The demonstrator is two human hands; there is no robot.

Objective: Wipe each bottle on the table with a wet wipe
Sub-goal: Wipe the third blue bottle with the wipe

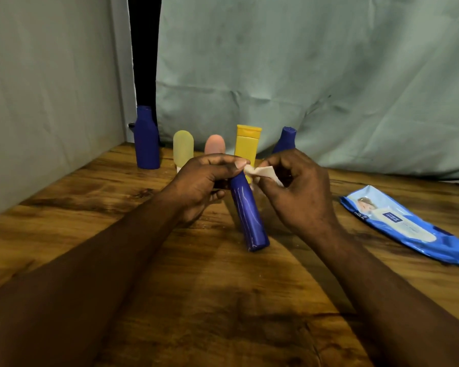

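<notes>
Your left hand grips the upper end of the tilted blue bottle over the bench. Your right hand pinches the wet wipe at the bottle's top.

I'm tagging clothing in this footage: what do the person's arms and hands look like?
The left forearm and right forearm are bare to the frame edge, no sleeves in view. The left hand and right hand wear no gloves; no watch, bracelet or ring shows.
</notes>
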